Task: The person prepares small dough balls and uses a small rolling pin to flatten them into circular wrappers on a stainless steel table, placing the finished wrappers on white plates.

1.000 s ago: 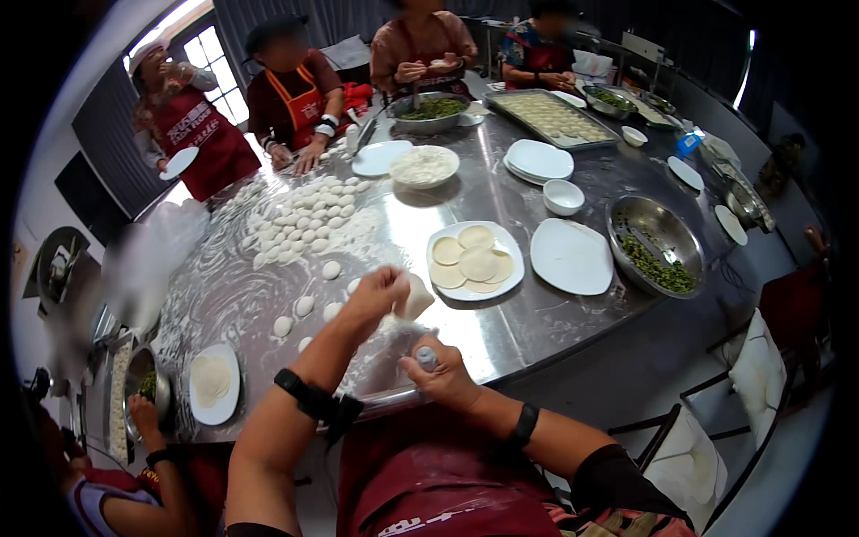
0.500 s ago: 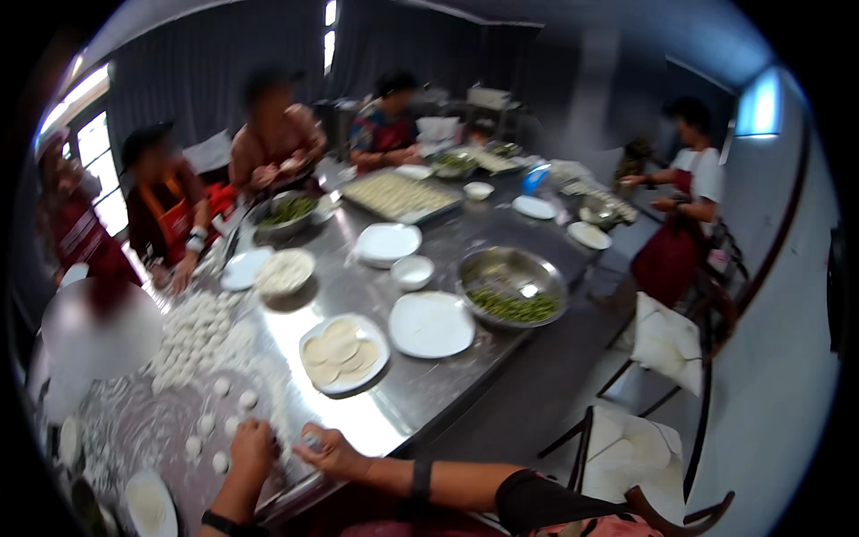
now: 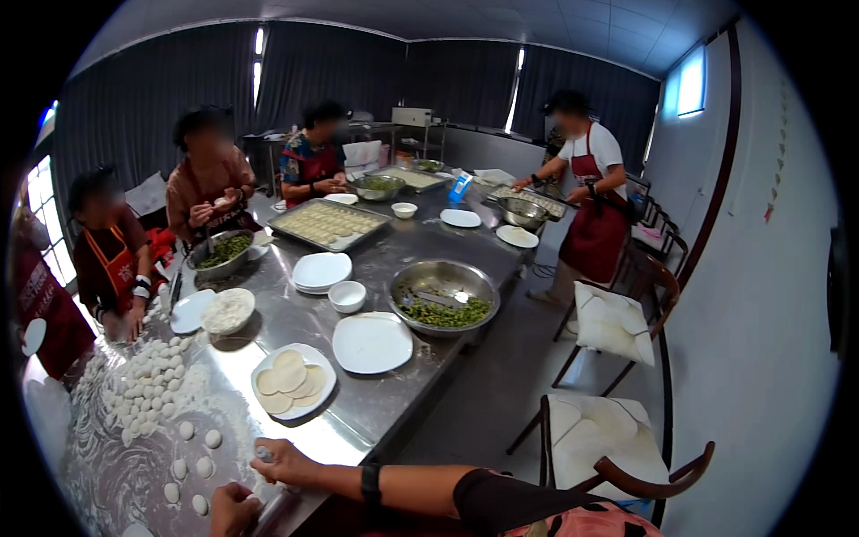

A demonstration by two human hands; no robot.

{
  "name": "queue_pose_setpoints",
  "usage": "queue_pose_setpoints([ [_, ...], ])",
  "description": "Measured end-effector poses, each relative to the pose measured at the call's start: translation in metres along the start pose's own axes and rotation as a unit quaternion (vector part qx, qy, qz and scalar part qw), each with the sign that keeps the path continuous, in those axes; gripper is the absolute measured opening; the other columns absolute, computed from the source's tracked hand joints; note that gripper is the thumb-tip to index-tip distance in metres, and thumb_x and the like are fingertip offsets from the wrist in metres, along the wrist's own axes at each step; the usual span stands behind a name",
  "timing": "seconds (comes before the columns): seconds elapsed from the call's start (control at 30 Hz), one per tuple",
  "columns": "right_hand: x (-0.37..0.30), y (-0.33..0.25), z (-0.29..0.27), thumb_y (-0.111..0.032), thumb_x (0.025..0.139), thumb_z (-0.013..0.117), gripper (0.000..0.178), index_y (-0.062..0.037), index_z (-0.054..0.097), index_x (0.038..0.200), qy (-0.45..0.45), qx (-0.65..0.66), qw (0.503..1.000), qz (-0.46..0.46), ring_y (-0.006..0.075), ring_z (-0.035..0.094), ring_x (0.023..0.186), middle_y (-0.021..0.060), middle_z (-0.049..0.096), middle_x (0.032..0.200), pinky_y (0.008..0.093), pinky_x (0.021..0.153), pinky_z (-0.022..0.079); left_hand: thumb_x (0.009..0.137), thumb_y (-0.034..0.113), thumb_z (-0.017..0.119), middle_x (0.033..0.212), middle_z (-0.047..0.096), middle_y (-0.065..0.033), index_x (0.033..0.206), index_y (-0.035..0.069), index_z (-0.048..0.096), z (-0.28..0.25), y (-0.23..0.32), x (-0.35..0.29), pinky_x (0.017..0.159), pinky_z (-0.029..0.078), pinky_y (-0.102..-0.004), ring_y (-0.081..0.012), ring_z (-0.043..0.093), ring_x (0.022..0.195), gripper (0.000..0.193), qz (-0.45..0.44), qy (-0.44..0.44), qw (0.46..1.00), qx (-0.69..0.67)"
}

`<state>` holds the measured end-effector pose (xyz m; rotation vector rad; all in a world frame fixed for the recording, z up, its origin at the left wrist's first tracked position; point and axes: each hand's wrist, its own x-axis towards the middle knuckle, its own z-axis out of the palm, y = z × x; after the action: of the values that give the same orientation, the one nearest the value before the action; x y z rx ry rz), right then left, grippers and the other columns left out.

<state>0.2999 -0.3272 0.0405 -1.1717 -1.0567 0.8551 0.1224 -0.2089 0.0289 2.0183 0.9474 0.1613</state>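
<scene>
At the near edge of the metal table, my right hand (image 3: 288, 464) is closed around a rolling pin (image 3: 263, 454), of which only a pale rounded end shows. Just left and nearer, my left hand (image 3: 234, 510) has its fingers curled in, with a small pale bit at the fingertips that I cannot make out. Several flattened dough balls (image 3: 205, 467) lie on the floured surface beyond my left hand. A square white plate (image 3: 326, 396) stacked with round dough wrappers (image 3: 288, 377) stands beyond my right hand.
A heap of dough pieces (image 3: 148, 391), a bowl of flour (image 3: 228, 311), white plates (image 3: 373, 344) and a steel bowl of chopped green filling (image 3: 445, 298) cover the table (image 3: 403, 394). Several co-workers in red aprons stand around it. Chairs with white cushions (image 3: 601, 445) are at the right.
The view has swung to the right, so the table's contents sit farther left. My left hand shows lower and nearer the table's edge. The co-worker at the right now reaches over a tray.
</scene>
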Motion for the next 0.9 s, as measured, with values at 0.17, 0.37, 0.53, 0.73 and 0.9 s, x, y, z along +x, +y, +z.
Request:
queue_pose_setpoints([
  [0.17,-0.008,-0.009,0.005,-0.017,0.089,0.06,0.017,-0.0067,0.049,0.083,-0.006,-0.058,0.998,0.002,0.0058,0.048,0.048,0.0007,0.05,0.055,0.0241,0.042,0.037,0.066,0.002,0.065,0.062,0.061,-0.0101,0.075,-0.005,0.063,-0.002,-0.001,-0.018,0.047,0.047,-0.03,-0.0162,0.058,0.051,0.011,-0.026,0.035,0.996,-0.076],
  [0.37,0.002,0.0,0.018,-0.002,0.08,0.054,0.006,-0.0024,0.057,0.086,-0.026,-0.119,0.992,-0.019,0.0188,0.052,0.067,0.01,0.058,0.083,0.0335,0.059,0.04,0.068,0.02,0.064,0.063,0.06,-0.016,0.069,-0.002,0.064,-0.007,-0.025,-0.026,0.05,0.042,-0.0413,-0.0251,0.058,0.057,0.021,0.02,0.054,0.99,0.125],
  [0.53,0.004,-0.025,0.014,-0.006,0.08,0.066,0.018,-0.001,0.052,0.07,0.073,-0.09,0.993,-0.023,0.01,0.05,0.041,0.005,0.056,0.052,0.0272,0.037,0.039,0.071,0.017,0.061,0.075,0.065,-0.0204,0.078,0.002,0.067,-0.008,0.022,-0.021,0.065,0.047,-0.0429,-0.0335,0.063,0.071,0.018,0.113,0.015,0.991,0.065],
  [0.73,-0.023,-0.014,0.007,-0.006,0.081,0.066,0.02,-0.0022,0.05,0.07,0.079,-0.026,0.996,-0.011,0.0092,0.05,0.041,0.003,0.053,0.05,0.0264,0.038,0.038,0.074,0.016,0.06,0.075,0.065,-0.0176,0.074,0.003,0.065,0.002,0.01,-0.037,0.065,0.047,-0.0422,-0.0334,0.063,0.073,0.014,0.081,0.006,0.994,0.079],
  [0.9,0.011,-0.013,0.014,-0.005,0.084,0.064,0.024,-0.0035,0.046,0.069,0.068,-0.056,0.995,-0.047,0.0125,0.049,0.037,0.006,0.051,0.049,0.0282,0.033,0.036,0.077,0.017,0.062,0.084,0.065,-0.0176,0.084,0.003,0.064,-0.004,0.024,-0.03,0.071,0.047,-0.0408,-0.0327,0.063,0.083,0.016,0.045,-0.01,0.993,0.113],
])
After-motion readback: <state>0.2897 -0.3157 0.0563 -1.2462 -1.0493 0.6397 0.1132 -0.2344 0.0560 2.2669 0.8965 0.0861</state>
